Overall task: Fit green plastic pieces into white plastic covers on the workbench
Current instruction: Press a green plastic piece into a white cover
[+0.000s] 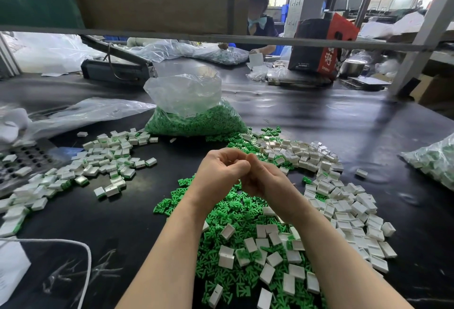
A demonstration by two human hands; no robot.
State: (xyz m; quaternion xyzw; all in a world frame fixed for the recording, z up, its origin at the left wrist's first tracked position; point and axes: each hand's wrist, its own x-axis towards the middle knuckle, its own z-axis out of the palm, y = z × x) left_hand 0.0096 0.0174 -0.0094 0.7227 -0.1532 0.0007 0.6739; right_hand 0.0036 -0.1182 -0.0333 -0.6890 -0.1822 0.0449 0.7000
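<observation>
- Left hand [222, 173] and right hand [264, 181] are meeting above the bench [344, 122], fingers curling tight; what they are gripping, I cannot tell
- Green pieces [221, 213] and white covers [344, 210] are lying heaped beneath them

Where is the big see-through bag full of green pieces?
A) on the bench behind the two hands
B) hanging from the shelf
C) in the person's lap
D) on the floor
A: the clear bag of green pieces sits on the dark workbench, farther from the camera than the left hand and right hand, which are raised together over the loose green pile.
</observation>
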